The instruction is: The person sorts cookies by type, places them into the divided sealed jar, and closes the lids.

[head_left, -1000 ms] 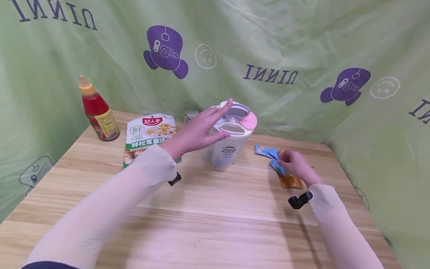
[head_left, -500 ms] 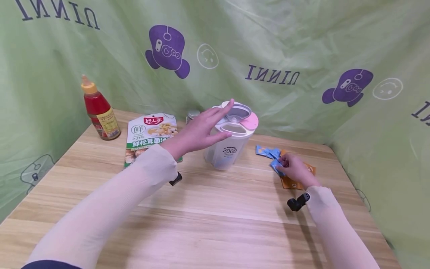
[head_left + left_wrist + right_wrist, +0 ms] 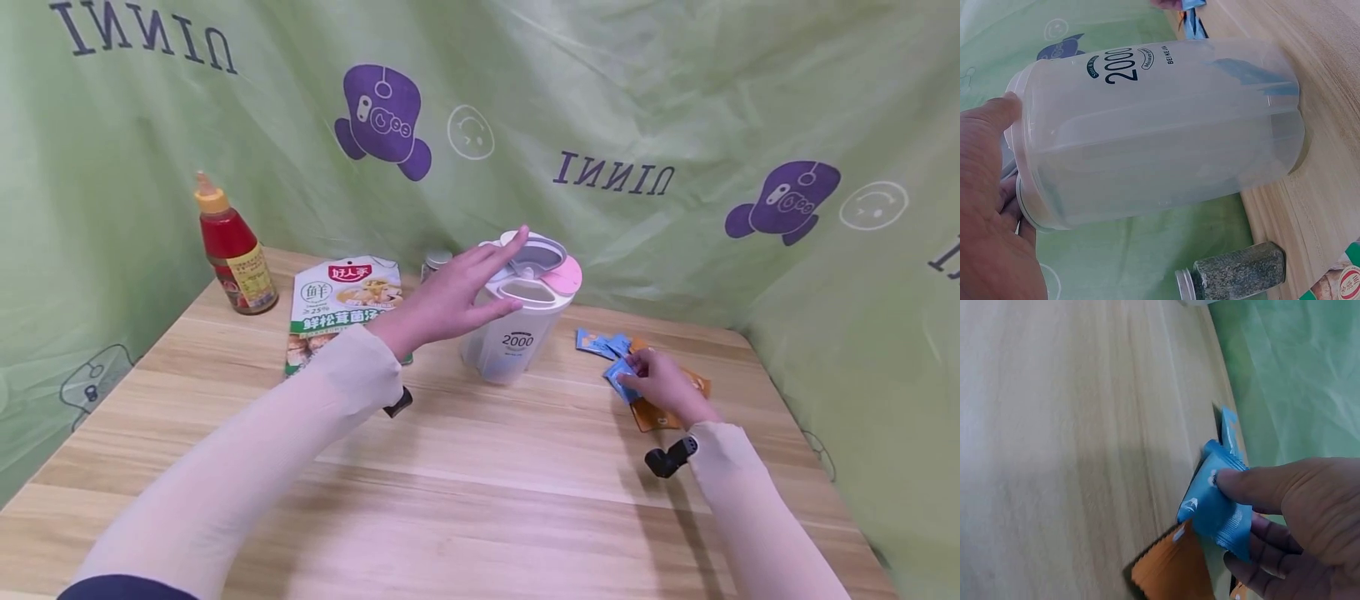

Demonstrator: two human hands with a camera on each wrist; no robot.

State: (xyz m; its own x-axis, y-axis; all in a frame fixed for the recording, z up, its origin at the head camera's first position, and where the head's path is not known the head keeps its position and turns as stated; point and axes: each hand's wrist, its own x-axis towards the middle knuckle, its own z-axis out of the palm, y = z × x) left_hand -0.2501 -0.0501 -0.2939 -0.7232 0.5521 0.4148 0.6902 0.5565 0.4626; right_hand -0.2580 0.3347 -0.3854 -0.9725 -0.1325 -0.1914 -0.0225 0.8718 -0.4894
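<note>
In the head view, my left hand (image 3: pixel 446 304) rests at the lid of a translucent storage container (image 3: pixel 504 354) marked 2000, fingers straight and thumb spread. Its lid has a raised grey-rimmed flap and a pink section (image 3: pixel 566 275). In the left wrist view, the thumb touches the lid's rim, and blue shows through the wall near the base. My right hand (image 3: pixel 663 385) pinches a small blue sachet (image 3: pixel 1210 503) between thumb and fingers, low over the table. More blue sachets (image 3: pixel 594 342) and orange sachets (image 3: pixel 1175 569) lie beside it.
A red sauce bottle (image 3: pixel 238 258) stands at the back left. Beside it lies a white and green food pouch (image 3: pixel 345 292). A glass jar of dried herbs (image 3: pixel 1241 272) stands behind my left hand. Green printed cloth (image 3: pixel 637 100) hangs along the table's back and sides.
My right hand has shifted slightly left and down onto a blue sachet and now pinches it. The left hand stays at the container's lid. The head view has shifted slightly.
</note>
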